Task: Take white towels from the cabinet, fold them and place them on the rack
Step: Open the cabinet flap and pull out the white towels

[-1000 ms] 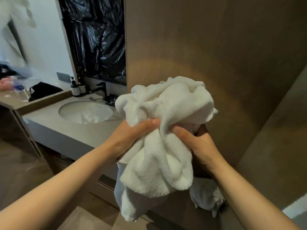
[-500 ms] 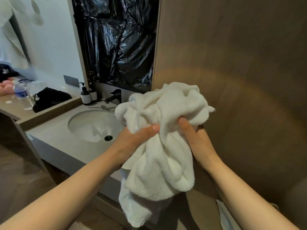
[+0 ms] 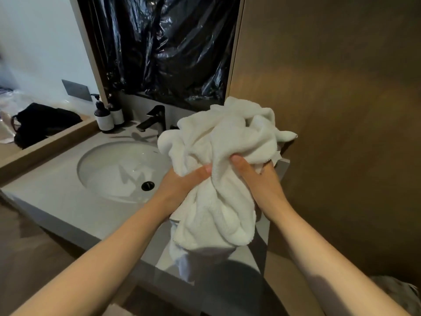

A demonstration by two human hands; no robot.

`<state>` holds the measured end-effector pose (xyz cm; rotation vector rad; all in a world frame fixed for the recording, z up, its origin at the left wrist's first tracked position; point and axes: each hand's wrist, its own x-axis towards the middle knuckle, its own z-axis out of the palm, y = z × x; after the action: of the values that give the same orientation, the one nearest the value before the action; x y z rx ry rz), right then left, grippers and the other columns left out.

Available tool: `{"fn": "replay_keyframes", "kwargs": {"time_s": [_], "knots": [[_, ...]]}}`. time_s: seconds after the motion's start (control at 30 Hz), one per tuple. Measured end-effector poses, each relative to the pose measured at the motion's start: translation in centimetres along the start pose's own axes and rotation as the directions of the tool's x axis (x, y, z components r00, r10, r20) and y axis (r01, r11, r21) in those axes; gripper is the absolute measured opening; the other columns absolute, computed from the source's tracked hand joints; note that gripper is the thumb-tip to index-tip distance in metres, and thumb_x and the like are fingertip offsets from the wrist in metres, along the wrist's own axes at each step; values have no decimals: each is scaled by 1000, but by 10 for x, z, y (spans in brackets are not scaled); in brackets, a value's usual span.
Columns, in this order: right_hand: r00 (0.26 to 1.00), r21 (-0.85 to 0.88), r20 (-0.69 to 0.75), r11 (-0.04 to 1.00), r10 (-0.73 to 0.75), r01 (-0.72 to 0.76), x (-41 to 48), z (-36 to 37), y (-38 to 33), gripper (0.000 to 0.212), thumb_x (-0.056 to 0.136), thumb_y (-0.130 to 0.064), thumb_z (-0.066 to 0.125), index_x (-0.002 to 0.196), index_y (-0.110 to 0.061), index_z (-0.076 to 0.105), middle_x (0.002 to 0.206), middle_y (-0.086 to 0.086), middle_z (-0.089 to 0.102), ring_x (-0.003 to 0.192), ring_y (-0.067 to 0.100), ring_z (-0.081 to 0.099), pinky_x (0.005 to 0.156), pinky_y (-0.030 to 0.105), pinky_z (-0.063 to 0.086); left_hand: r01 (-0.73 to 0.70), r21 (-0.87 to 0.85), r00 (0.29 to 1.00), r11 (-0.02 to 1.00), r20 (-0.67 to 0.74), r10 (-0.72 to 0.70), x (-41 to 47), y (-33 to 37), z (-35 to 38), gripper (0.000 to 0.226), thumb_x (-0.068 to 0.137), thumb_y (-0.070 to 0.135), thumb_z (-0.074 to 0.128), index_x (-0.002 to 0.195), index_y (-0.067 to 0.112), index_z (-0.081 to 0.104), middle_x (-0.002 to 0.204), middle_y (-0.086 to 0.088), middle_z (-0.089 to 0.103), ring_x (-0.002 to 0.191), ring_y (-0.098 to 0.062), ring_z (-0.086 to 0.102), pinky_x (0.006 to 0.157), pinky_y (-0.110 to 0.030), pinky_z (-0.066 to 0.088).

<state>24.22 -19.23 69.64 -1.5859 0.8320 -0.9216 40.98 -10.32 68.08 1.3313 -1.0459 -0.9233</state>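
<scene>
The left hand (image 3: 182,185) and right hand (image 3: 259,182) are both gripping a bunched white towel (image 3: 218,142) over the bench (image 3: 57,201), near pump bottles (image 3: 104,120) whose labels are too small to read.

Free room over sink (image 3: 109,169) & counter (image 3: 57,201) L; faucet (image 3: 155,120), bottles (image 3: 103,118) at back, wood wall (image 3: 330,110) R.

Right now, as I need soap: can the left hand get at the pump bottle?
Probably not yet: the left hand grips the towel together with the right hand. Nothing stands between it and the pump bottle beyond the sink, though.
</scene>
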Motion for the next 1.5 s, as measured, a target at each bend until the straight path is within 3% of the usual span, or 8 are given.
{"fn": "replay_keyframes", "kwargs": {"time_s": [0.23, 0.5, 0.7, 0.8, 0.9, 1.1, 1.33, 1.5], "knots": [[986, -38, -4, 985, 167, -167, -6, 4, 51, 109, 52, -77, 73, 145, -34, 36, 144, -7, 47, 130, 15, 48, 106, 42, 45, 55, 130, 995, 990, -95, -43, 2, -54, 3, 86, 61, 73, 66, 135, 31, 48, 129, 10, 61, 118, -11, 58, 96, -34, 49], [985, -5, -41, 986, 169, -169, -27, 0, 65, 90, 60, -63, 73, 140, -42, 36, 138, -19, 48, 126, 3, 46, 91, 16, 44, 142, 261, 962, 955, -262, -72, -9, -84, 6, 91, 60, 73, 70, 136, 29, 47, 125, 13, 58, 113, -8, 56, 79, -12, 39], [962, -41, 4, 961, 275, -274, -24, -12, 58, 117, 50, -92, 59, 146, -58, 2, 158, -17, 21, 138, 15, 29, 110, 43, 31, 130, 385, 923, 914, -383, 30, -17, -92, 11, 59, 59, 84, 64, 106, 65, 35, 94, 63, 38, 87, 41, 35, 62, 10, 33], [963, -115, -4, 957, 269, -268, -14, -8, 62, 101, 60, -89, 48, 147, -57, 10, 153, -15, 28, 129, 8, 25, 97, 33, 28, 206, 341, 910, 917, -412, -51, -13, -100, 16, 84, 52, 94, 54, 120, 50, 35, 98, 41, 50, 103, 13, 55, 67, -2, 35], [965, -167, 8, 952, 262, -257, -4, -6, 77, 92, 68, -84, 48, 148, -54, 16, 153, -15, 32, 136, 12, 31, 110, 39, 30, 245, 192, 884, 950, -446, -138, 0, -110, 16, 132, 36, 102, 45, 134, 14, 45, 119, 0, 63, 101, -13, 62, 70, -13, 45], [941, -174, -34, 925, 337, -337, 21, -12, 110, 74, 85, -65, 56, 148, -39, 30, 148, -8, 43, 134, 17, 41, 112, 42, 34, 243, 347, 944, 906, -299, -138, 28, -119, 24, 92, 67, 80, 58, 140, 26, 42, 124, 12, 54, 112, -8, 51, 86, -17, 34], [964, -151, -59, 952, 261, -267, 13, -13, 102, 52, 87, -57, 60, 135, -46, 43, 124, -29, 51, 118, 2, 43, 93, 24, 37, 323, 418, 944, 849, -200, -261, 41, -121, 4, 94, 69, 85, 51, 143, 28, 41, 141, 5, 52, 125, -20, 51, 90, -24, 35], [971, -337, -98, 911, 217, -237, -24, -31, 85, 65, 85, -58, 61, 142, -33, 43, 135, -21, 46, 121, 2, 40, 90, 23, 35, 412, 529, 911, 742, -258, -323, 24, -97, -5, 82, 75, 76, 56, 122, 9, 54, 116, -6, 64, 95, -23, 59, 70, -25, 38]]}}
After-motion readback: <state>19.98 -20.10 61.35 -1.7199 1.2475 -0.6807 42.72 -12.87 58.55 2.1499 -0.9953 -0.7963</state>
